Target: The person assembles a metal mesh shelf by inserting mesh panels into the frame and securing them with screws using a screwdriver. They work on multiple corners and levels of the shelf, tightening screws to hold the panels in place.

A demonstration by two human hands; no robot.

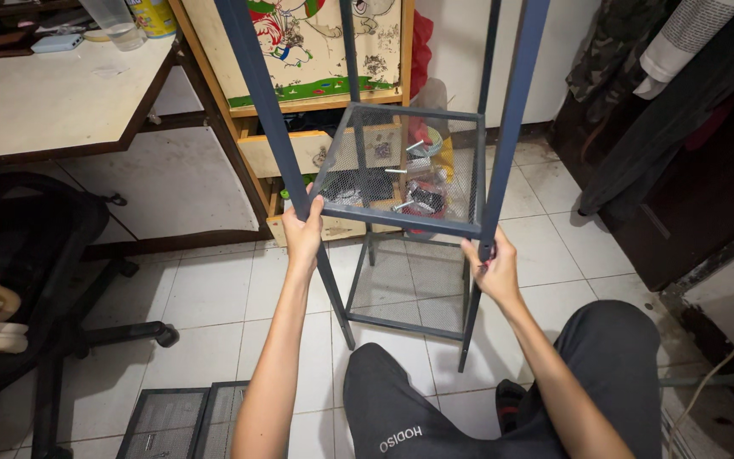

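The left hand (303,231) grips the front-left corner of the upper mesh shelf (401,170) (blue-grey metal rack), while the right hand (493,268) closes around the front-right upright post (503,136), above the tiled floor (214,297).

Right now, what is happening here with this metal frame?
A person sitting on the tiled floor holds a dark blue metal shelf rack with both hands. The left hand closes on the front left corner of the upper mesh shelf, where it meets the leg. The right hand closes around the front right leg, just below that shelf. Small metal parts and bags show at the mesh, though whether on or behind it is unclear. A lower mesh shelf is already in the frame. Two more mesh panels lie on the floor.
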